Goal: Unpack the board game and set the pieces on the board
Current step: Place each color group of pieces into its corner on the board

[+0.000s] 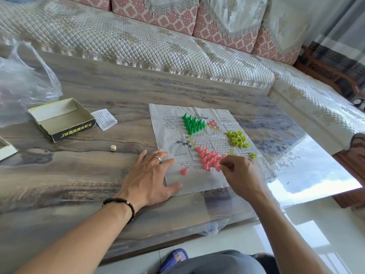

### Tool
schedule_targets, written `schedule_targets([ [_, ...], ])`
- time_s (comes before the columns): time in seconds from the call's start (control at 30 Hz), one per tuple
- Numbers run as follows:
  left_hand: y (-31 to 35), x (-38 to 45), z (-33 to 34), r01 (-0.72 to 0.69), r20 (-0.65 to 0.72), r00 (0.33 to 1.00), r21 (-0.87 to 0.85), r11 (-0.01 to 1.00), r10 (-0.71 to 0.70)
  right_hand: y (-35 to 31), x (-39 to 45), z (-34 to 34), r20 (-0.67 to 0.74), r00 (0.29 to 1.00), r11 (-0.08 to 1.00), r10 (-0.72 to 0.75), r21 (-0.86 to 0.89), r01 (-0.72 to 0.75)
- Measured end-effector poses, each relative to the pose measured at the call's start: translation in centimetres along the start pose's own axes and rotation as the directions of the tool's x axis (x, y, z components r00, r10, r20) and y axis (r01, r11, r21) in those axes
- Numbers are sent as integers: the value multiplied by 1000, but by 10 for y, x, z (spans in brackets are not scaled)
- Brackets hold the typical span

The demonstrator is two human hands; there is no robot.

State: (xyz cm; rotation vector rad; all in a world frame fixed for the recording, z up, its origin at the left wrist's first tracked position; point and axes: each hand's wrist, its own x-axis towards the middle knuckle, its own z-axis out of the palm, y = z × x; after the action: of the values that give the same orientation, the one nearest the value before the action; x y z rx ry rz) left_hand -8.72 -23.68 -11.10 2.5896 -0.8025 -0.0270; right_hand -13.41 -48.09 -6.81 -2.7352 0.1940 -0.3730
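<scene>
A paper game board lies flat on the table. Several green cone pieces stand at its far point, several yellow-green pieces sit at the right, some tipped over, and several pink pieces fill the near point. One pink piece lies loose on the paper to the left. My left hand presses flat on the board's near left edge, fingers spread. My right hand pinches a pink piece at the near right edge of the pink group.
An open, empty game box sits at the left with a folded leaflet beside it. A small die rests on the table. A clear plastic bag is at far left. A sofa runs behind the table.
</scene>
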Motion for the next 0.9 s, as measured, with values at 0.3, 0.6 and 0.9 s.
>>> schedule_targets([
  [0.3,-2,0,2,-2,-5,1000,20,1000,2,-1,6,13,20,999,998,-48,-39,48],
  [0.6,-1,0,0,4,5,1000,12,1000,-4,-5,5,12,35,999,999,-39,-7,39],
  [0.9,-1,1,1,-1,-1,1000,0,1000,1,-22,0,9,2,996,995,-91,36,91],
])
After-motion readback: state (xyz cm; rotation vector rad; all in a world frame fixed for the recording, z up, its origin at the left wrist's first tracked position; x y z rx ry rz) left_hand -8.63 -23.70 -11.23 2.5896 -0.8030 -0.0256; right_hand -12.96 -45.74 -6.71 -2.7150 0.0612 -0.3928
